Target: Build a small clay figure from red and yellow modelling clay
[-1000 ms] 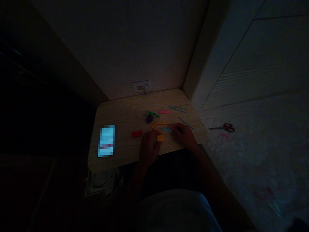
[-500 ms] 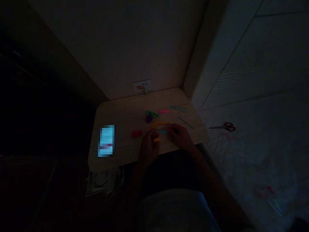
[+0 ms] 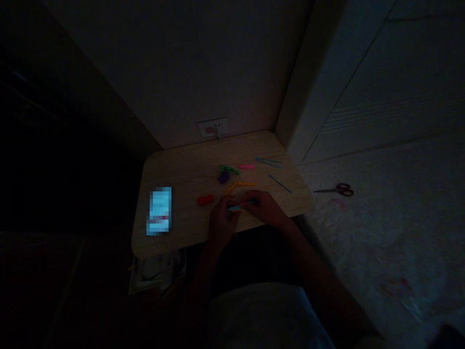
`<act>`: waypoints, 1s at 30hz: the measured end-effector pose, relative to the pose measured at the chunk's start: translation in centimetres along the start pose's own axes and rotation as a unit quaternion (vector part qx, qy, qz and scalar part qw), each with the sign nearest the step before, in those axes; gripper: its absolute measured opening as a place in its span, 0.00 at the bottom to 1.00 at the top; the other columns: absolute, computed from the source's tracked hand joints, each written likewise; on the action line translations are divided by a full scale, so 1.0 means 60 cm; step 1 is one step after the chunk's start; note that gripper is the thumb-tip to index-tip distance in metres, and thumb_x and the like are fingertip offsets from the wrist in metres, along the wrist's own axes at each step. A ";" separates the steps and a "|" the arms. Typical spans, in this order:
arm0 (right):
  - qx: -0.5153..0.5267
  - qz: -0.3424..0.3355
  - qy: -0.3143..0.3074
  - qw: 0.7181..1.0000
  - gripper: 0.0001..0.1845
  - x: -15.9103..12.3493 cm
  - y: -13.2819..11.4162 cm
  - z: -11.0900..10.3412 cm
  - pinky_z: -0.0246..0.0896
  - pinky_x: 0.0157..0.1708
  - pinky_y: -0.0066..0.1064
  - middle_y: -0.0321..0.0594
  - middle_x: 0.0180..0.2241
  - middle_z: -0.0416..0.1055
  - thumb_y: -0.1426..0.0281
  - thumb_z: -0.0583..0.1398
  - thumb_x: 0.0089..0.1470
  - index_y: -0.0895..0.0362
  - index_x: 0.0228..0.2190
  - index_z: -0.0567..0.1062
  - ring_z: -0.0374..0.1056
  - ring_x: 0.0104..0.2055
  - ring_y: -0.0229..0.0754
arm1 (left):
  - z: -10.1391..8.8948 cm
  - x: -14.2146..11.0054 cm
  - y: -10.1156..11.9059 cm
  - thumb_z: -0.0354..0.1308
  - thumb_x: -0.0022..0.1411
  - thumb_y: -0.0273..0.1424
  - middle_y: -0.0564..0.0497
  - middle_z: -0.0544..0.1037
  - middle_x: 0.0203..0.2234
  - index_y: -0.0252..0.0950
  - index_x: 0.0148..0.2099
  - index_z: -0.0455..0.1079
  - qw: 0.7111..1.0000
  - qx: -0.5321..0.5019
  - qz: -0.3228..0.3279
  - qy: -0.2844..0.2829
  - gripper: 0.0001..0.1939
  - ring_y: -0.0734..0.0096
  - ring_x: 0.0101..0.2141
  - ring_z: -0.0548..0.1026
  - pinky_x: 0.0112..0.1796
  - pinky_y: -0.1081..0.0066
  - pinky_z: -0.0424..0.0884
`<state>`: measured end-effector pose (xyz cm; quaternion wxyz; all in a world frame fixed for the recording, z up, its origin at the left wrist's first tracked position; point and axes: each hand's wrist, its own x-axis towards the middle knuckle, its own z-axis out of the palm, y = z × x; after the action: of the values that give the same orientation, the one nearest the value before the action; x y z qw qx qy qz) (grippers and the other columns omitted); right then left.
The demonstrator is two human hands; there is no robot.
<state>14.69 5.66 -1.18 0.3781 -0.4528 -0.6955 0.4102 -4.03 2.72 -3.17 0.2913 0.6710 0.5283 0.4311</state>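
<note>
Over the front part of the small wooden table (image 3: pixel 181 169), my right hand (image 3: pixel 267 208) pinches a light-blue, flat-bladed modelling tool (image 3: pixel 235 207). Its blade reaches across to my left hand (image 3: pixel 222 220), whose fingers are curled around a small yellow-orange lump of modelling clay, now mostly hidden behind the blade and fingers. Just beyond both hands lies a bent, segmented strip of yellow-orange clay (image 3: pixel 240 184). A red clay piece (image 3: pixel 205 199) rests left of my left hand. Farther back are a purple lump (image 3: pixel 224 177), a green piece (image 3: pixel 229 169) and a pink piece (image 3: pixel 246 166).
Several thin blue sticks (image 3: pixel 279 183) lie at the table's right side. A lit phone (image 3: pixel 159 211) is at the left. Scissors (image 3: pixel 334 189) lie on the pale surface beyond the right edge. A wall socket (image 3: pixel 212 128) with a plug sits behind. The room is dim.
My right hand has lifted the blue tool off the tabletop and brought it left and nearer, against my left hand. The yellow-orange lump there has become mostly covered.
</note>
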 end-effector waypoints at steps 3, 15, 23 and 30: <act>-0.018 0.019 0.003 1.000 0.02 0.003 -0.001 0.004 0.63 0.38 0.31 0.38 0.32 0.80 0.71 0.68 0.55 0.56 0.31 0.80 0.74 0.34 0.42 | 0.000 0.001 0.002 0.67 0.58 0.23 0.51 0.82 0.39 0.39 0.55 0.70 1.000 -0.006 -0.013 0.000 0.23 0.62 0.42 0.81 0.47 0.61 0.77; -0.062 0.026 0.003 0.998 0.05 0.009 -0.003 0.005 0.62 0.36 0.31 0.37 0.30 0.79 0.72 0.68 0.54 0.56 0.27 0.79 0.73 0.33 0.41 | 0.001 0.000 -0.003 0.66 0.59 0.24 0.49 0.81 0.39 0.39 0.57 0.70 1.000 -0.006 -0.009 -0.004 0.24 0.61 0.42 0.80 0.48 0.59 0.76; -0.087 0.021 0.011 0.996 0.03 0.016 0.003 0.008 0.61 0.36 0.31 0.36 0.29 0.79 0.73 0.67 0.53 0.56 0.28 0.79 0.71 0.32 0.41 | 0.001 -0.001 -0.005 0.66 0.59 0.24 0.50 0.80 0.40 0.39 0.57 0.69 1.000 -0.013 -0.019 -0.001 0.25 0.61 0.42 0.80 0.48 0.60 0.76; -0.080 0.028 -0.013 0.996 0.03 0.022 0.002 0.003 0.62 0.37 0.31 0.37 0.30 0.79 0.72 0.66 0.54 0.56 0.28 0.79 0.73 0.33 0.42 | 0.000 0.000 -0.004 0.67 0.59 0.26 0.50 0.80 0.38 0.39 0.57 0.69 1.000 -0.016 -0.018 -0.007 0.24 0.62 0.41 0.80 0.48 0.60 0.76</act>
<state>14.14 6.88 -1.16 0.3201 -0.4954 -0.7179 0.3697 -4.14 2.78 -3.39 0.3128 0.6597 0.5315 0.4295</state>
